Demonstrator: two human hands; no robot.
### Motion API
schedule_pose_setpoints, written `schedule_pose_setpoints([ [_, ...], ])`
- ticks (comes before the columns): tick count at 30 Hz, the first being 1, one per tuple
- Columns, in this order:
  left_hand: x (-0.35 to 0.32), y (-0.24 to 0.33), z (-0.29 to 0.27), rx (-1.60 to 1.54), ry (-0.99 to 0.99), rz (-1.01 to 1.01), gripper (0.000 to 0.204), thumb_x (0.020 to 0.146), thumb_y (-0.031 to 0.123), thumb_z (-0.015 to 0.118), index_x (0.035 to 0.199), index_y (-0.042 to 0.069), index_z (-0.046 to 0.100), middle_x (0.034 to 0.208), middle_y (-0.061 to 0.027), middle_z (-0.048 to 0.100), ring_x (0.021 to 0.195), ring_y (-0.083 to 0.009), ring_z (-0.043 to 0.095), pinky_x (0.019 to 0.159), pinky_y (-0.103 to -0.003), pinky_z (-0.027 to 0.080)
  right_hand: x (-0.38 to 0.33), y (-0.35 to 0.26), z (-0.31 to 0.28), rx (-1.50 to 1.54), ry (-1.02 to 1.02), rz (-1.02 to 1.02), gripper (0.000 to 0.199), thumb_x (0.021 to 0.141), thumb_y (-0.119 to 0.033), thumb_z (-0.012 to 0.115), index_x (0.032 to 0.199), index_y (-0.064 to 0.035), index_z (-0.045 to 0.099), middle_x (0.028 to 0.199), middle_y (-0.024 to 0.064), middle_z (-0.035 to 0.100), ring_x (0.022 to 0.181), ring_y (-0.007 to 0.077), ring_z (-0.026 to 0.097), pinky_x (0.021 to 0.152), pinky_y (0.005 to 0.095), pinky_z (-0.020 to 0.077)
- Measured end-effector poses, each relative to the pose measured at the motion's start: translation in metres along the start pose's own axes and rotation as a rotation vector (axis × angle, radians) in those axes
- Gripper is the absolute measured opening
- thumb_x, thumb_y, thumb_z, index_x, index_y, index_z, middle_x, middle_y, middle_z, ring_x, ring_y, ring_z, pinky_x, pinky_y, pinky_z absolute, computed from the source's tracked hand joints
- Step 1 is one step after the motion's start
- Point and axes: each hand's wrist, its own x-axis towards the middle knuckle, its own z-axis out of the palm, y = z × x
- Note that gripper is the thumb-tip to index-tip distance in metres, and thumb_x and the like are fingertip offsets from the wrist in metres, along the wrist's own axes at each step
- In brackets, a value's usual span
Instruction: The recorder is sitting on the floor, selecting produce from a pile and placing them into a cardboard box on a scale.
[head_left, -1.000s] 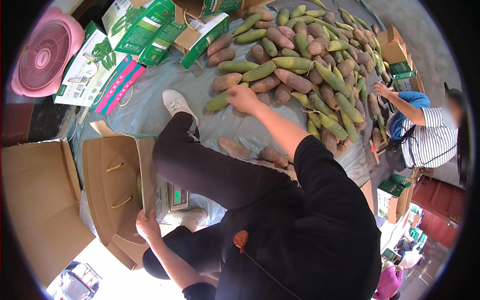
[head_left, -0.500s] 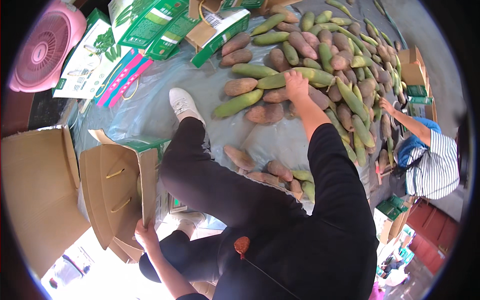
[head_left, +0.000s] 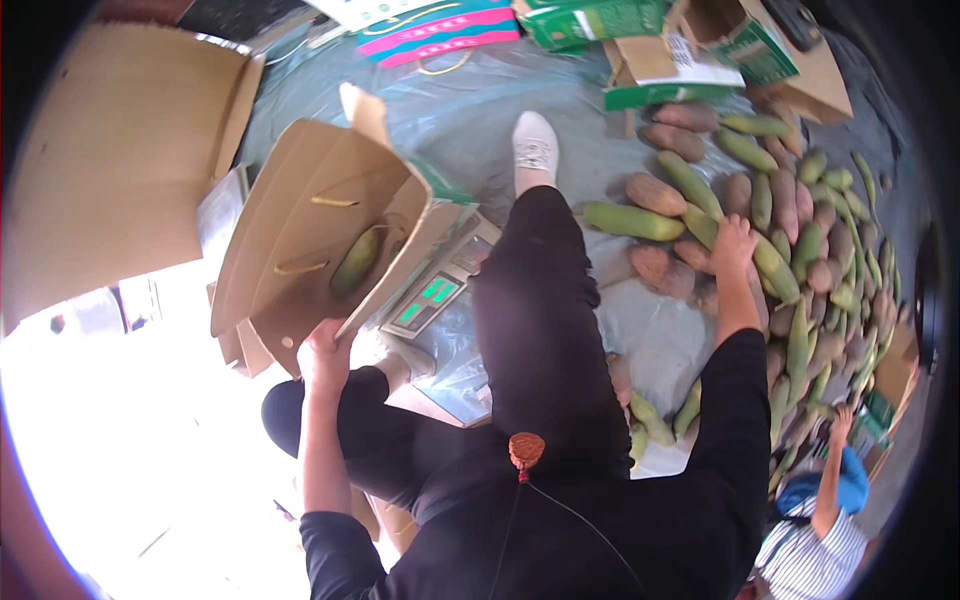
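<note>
Head view: left of centre, the left hand [head_left: 326, 352] is clamped on the rim of the cardboard box [head_left: 272, 240], which contains a green radish [head_left: 356, 264]. Right of centre, the right hand [head_left: 735, 243] lies over piled radishes [head_left: 776, 274]; finger closure cannot be determined. A digital scale [head_left: 424, 308] shows beside the box.

open carton [head_left: 280, 215] sits left of green radishes [head_left: 776, 270].
</note>
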Motion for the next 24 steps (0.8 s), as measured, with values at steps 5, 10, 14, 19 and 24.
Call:
schedule_pose_setpoints([
  [5, 0.000, -0.002, 0.005, -0.029, 0.006, 0.052, 0.015, 0.079, 0.013, 0.059, 0.090, 0.012, 0.069, 0.083, -0.0083, 0.064, 0.081, -0.0297, 0.062, 0.071, -0.038, 0.049, -0.011, -0.004, 0.027, 0.020, -0.025, 0.085, 0.019, 0.085, -0.019, 0.055, 0.102, -0.0122, 0.058, 0.107, 0.0037, 0.060, 0.107, 0.0220, 0.054, 0.085, 0.0424, 0.0431],
  [10, -0.008, -0.005, -0.005, -0.021, 0.032, 0.078, 0.017, 0.078, 0.011, 0.058, 0.090, 0.013, 0.069, 0.084, -0.0073, 0.064, 0.083, -0.0287, 0.062, 0.073, -0.038, 0.050, -0.050, -0.022, -0.046, 0.343, -0.240, 0.266, 0.047, 0.069, -0.022, 0.073, 0.110, -0.0051, 0.056, 0.115, 0.0111, 0.059, 0.113, 0.0277, 0.053, 0.091, 0.0439, 0.0438],
  [14, 0.001, -0.001, 0.003, -0.034, 0.014, 0.141, 0.019, 0.076, 0.009, 0.058, 0.092, 0.013, 0.069, 0.085, -0.0071, 0.063, 0.085, -0.0284, 0.062, 0.074, -0.039, 0.050, -0.068, 0.028, 0.014, 0.983, -0.306, 0.231, 0.064, 0.062, -0.012, 0.077, 0.119, 0.0023, 0.052, 0.111, 0.0133, 0.060, 0.106, 0.0260, 0.056, 0.088, 0.0380, 0.0447],
  [19, -0.007, -0.008, -0.003, -0.020, 0.026, 0.136, 0.018, 0.077, 0.010, 0.058, 0.092, 0.012, 0.069, 0.085, -0.0074, 0.063, 0.086, -0.0288, 0.062, 0.073, -0.040, 0.050, -0.093, -0.011, -0.119, 1.431, -0.122, -0.081, 0.052, 0.066, 0.000, 0.070, 0.115, 0.0012, 0.054, 0.107, 0.0118, 0.061, 0.096, 0.0203, 0.059, 0.085, 0.0324, 0.0466],
  [24, -0.005, -0.009, -0.002, -0.015, 0.021, 0.172, 0.015, 0.078, 0.011, 0.059, 0.090, 0.011, 0.068, 0.087, -0.0083, 0.063, 0.086, -0.0296, 0.062, 0.072, -0.041, 0.050, -0.099, -0.066, -0.275, 1.297, 0.235, -0.599, 0.054, 0.063, -0.004, 0.073, 0.113, -0.0029, 0.054, 0.105, 0.0120, 0.059, 0.096, 0.0253, 0.059, 0.087, 0.0346, 0.0451],
])
